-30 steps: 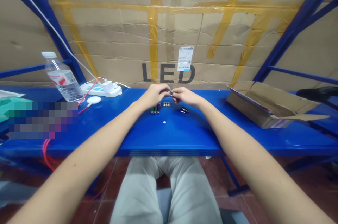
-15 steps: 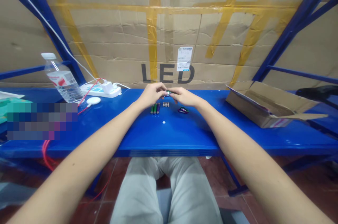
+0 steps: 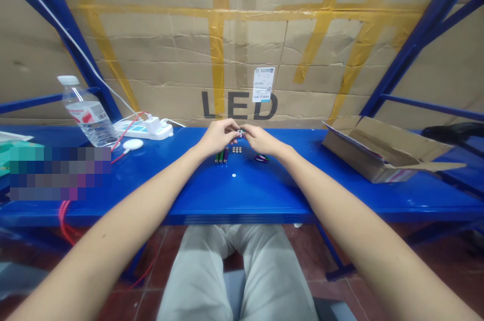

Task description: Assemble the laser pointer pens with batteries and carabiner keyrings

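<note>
My left hand (image 3: 218, 135) and my right hand (image 3: 258, 138) meet above the far middle of the blue table (image 3: 242, 195). Both pinch one small silvery object (image 3: 239, 133) between their fingertips; it is too small to name. Just below the hands lie three slim green and purple sticks (image 3: 222, 155) side by side, a cluster of small round metal pieces (image 3: 237, 149), and a small purple and green item (image 3: 260, 157). One tiny white disc (image 3: 233, 175) lies alone nearer to me.
A clear water bottle (image 3: 86, 112), a white power strip (image 3: 145, 128) with a plug and red wire, and a white round pad (image 3: 133, 144) are at the left. An open cardboard box (image 3: 381, 152) sits at the right. Taped cardboard forms the back wall.
Both hands keep pinching the small object in nearly the same place; the view has shifted slightly.
</note>
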### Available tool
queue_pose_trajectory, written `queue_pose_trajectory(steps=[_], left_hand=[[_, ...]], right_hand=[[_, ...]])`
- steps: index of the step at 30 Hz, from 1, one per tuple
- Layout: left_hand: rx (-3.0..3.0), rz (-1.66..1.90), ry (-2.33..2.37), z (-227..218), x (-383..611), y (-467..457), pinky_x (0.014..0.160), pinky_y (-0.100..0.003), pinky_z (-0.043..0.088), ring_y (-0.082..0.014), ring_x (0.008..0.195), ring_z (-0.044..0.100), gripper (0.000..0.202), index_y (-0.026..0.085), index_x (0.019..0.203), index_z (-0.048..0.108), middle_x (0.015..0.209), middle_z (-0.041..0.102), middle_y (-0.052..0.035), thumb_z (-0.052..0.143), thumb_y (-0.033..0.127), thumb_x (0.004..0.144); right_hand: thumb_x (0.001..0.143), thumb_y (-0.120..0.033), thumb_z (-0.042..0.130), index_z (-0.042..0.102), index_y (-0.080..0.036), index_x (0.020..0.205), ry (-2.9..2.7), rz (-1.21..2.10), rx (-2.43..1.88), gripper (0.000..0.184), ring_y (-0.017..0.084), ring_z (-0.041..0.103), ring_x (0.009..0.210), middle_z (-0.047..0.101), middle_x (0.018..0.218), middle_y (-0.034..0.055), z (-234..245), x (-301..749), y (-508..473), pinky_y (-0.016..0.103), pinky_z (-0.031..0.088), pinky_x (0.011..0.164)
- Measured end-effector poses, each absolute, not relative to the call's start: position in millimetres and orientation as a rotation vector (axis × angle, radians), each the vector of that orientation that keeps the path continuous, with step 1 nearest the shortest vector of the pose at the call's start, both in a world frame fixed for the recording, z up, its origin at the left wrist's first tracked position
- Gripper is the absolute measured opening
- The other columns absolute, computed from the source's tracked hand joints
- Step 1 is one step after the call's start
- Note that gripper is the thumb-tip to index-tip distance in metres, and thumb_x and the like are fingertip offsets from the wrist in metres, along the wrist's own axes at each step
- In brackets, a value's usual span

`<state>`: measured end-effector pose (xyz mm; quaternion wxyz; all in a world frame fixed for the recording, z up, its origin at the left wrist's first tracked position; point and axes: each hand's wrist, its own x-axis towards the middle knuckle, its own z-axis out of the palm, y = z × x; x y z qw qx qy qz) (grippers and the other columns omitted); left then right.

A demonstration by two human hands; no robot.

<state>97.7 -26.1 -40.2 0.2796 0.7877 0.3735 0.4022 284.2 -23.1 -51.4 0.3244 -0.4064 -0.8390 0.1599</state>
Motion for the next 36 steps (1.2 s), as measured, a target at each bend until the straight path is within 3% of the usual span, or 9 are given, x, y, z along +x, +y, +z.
queue_pose_trajectory(steps=[5,11,16,24,30,34,36], left_hand=[[2.47,1.152,0.959,-45,99,-25,0.067,-0.026,0.047,-0.0144,0.069,0.065,0.003,0.017,0.087,0.062,0.078,0.071,-0.0026,0.063,0.02,0.087],[2.709,1.207,0.893,-47,102,-24,0.068,-0.026,0.043,-0.0153,0.07,0.064,0.006,0.018,0.092,0.061,0.079,0.07,-0.0022,0.056,0.017,0.089],[2.732,1.198,0.901,-49,102,-22,0.064,-0.025,0.04,-0.0139,0.064,0.059,0.005,0.018,0.087,0.06,0.073,0.067,-0.0004,0.055,0.016,0.087],[2.719,1.171,0.909,-47,101,-22,0.066,-0.026,0.041,-0.0137,0.067,0.059,0.005,0.019,0.088,0.058,0.074,0.066,-0.0007,0.054,0.016,0.086],[2.46,1.259,1.312,-42,71,-2,0.068,-0.027,0.043,-0.0141,0.067,0.058,0.011,0.02,0.085,0.056,0.07,0.064,0.0006,0.06,0.017,0.076],[2.255,1.174,1.478,-51,52,18,0.067,-0.029,0.046,-0.0167,0.068,0.062,0.012,0.021,0.082,0.056,0.067,0.064,0.0008,0.061,0.017,0.073],[2.199,1.115,1.515,-57,46,26,0.068,-0.029,0.048,-0.0174,0.069,0.064,0.011,0.021,0.081,0.058,0.069,0.066,0.0002,0.06,0.017,0.071]], right_hand=[[0.091,-0.015,0.046,0.05,-0.018,0.113,-2.08,0.411,-1.078,0.023,0.026,0.059,0.109,0.065,0.119,0.0155,-55,282,-20,0.039,0.047,0.092],[0.084,-0.011,0.045,0.037,-0.022,0.1,-1.921,0.575,-1.076,0.02,0.017,0.053,0.075,0.054,0.082,0.0018,-48,279,-22,0.031,0.046,0.068],[0.081,-0.009,0.043,0.035,-0.022,0.098,-1.894,0.657,-1.113,0.023,0.013,0.044,0.063,0.045,0.074,-0.003,-45,276,-25,0.026,0.04,0.059],[0.082,-0.011,0.043,0.038,-0.021,0.104,-1.788,0.694,-1.212,0.025,0.013,0.044,0.061,0.047,0.074,-0.003,-46,279,-21,0.025,0.038,0.058],[0.09,-0.019,0.046,0.051,-0.014,0.119,-1.827,0.604,-1.54,0.03,0.014,0.051,0.058,0.059,0.077,0.0039,-33,304,-20,0.027,0.042,0.057],[0.086,-0.022,0.055,0.06,-0.012,0.109,-1.953,0.425,-1.808,0.026,0.015,0.057,0.06,0.068,0.09,0.0121,-36,322,-14,0.028,0.046,0.058],[0.084,-0.021,0.057,0.063,-0.01,0.105,-2.074,0.455,-1.949,0.024,0.017,0.059,0.057,0.069,0.087,0.0138,-40,327,-11,0.029,0.047,0.055]])
